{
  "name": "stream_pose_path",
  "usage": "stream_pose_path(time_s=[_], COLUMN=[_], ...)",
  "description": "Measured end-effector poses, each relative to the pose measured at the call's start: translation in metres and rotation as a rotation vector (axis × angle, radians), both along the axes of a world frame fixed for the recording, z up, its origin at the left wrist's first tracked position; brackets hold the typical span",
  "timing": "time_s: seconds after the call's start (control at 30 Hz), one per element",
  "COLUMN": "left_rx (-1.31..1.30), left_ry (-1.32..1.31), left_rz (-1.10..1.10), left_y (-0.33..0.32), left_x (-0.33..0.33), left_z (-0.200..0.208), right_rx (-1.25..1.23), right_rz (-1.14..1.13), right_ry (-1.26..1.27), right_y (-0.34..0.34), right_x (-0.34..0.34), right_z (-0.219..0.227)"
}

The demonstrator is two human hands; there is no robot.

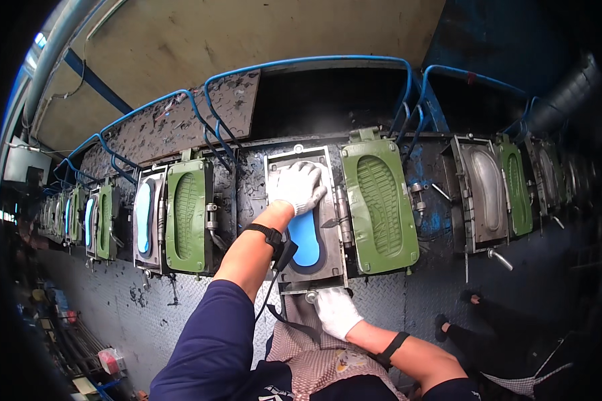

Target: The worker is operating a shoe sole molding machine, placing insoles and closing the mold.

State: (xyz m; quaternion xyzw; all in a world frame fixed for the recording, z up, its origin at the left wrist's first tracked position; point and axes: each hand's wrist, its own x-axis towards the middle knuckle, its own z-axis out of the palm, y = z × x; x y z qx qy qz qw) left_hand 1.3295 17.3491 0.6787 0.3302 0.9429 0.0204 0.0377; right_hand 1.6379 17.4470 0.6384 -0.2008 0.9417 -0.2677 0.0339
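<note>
**Pressing into an open sole mould**

Reaching up, the left hand (299, 187) lies flat, gloved fingers together, on the upper end of the blue sole (304, 239) in the open mould (306, 214); it pinches nothing that shows, and the palm covers the sole's top, likely to seat or loosen it. The right hand (336, 311), also gloved, curls at the mould's lower edge over a round knob (310, 295); whether it grips the knob I cannot tell. It probably steadies the mould while the other hand works.

The green lid (380, 206) stands swung open to the right, its ribbed face out, clear of both hands. Blue hoses (301, 63) loop above the row. More moulds sit along the machine: one to the left with its own blue sole (143, 217), and an empty one (483, 190) to the right. A checked apron (314, 354) hangs close below, and a wrist cable (267, 294) dangles near the knob, where it could snag.
</note>
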Motion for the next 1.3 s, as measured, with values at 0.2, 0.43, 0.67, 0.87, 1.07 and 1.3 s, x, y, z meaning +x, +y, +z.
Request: stream_pose_path(time_s=[0.2,0.43,0.67,0.87,1.07,1.3], left_rx=[0.032,0.118,0.439,0.934,0.706,0.713], left_ry=[0.071,0.049,-0.159,-0.169,-0.257,-0.702], left_rz=[-0.017,-0.007,-0.142,0.379,0.658,0.494], left_y=[0.002,-0.024,-0.067,-0.17,-0.195,-0.157], left_x=[0.013,0.074,0.164,0.174,0.155,0.105], left_z=[-0.013,-0.028,-0.033,-0.044,-0.128,-0.165], right_rx=[0.001,0.038,0.335,0.163,0.153,0.144], right_rz=[0.17,-0.074,-0.078,0.019,0.01,-0.419], right_ry=[-0.135,-0.089,-0.185,-0.05,-0.089,-0.106], right_y=[0.02,0.015,-0.014,-0.011,-0.011,-0.006], right_x=[-0.014,-0.004,-0.005,-0.012,-0.02,0.059], right_z=[0.023,0.035,0.026,0.022,0.034,0.068])
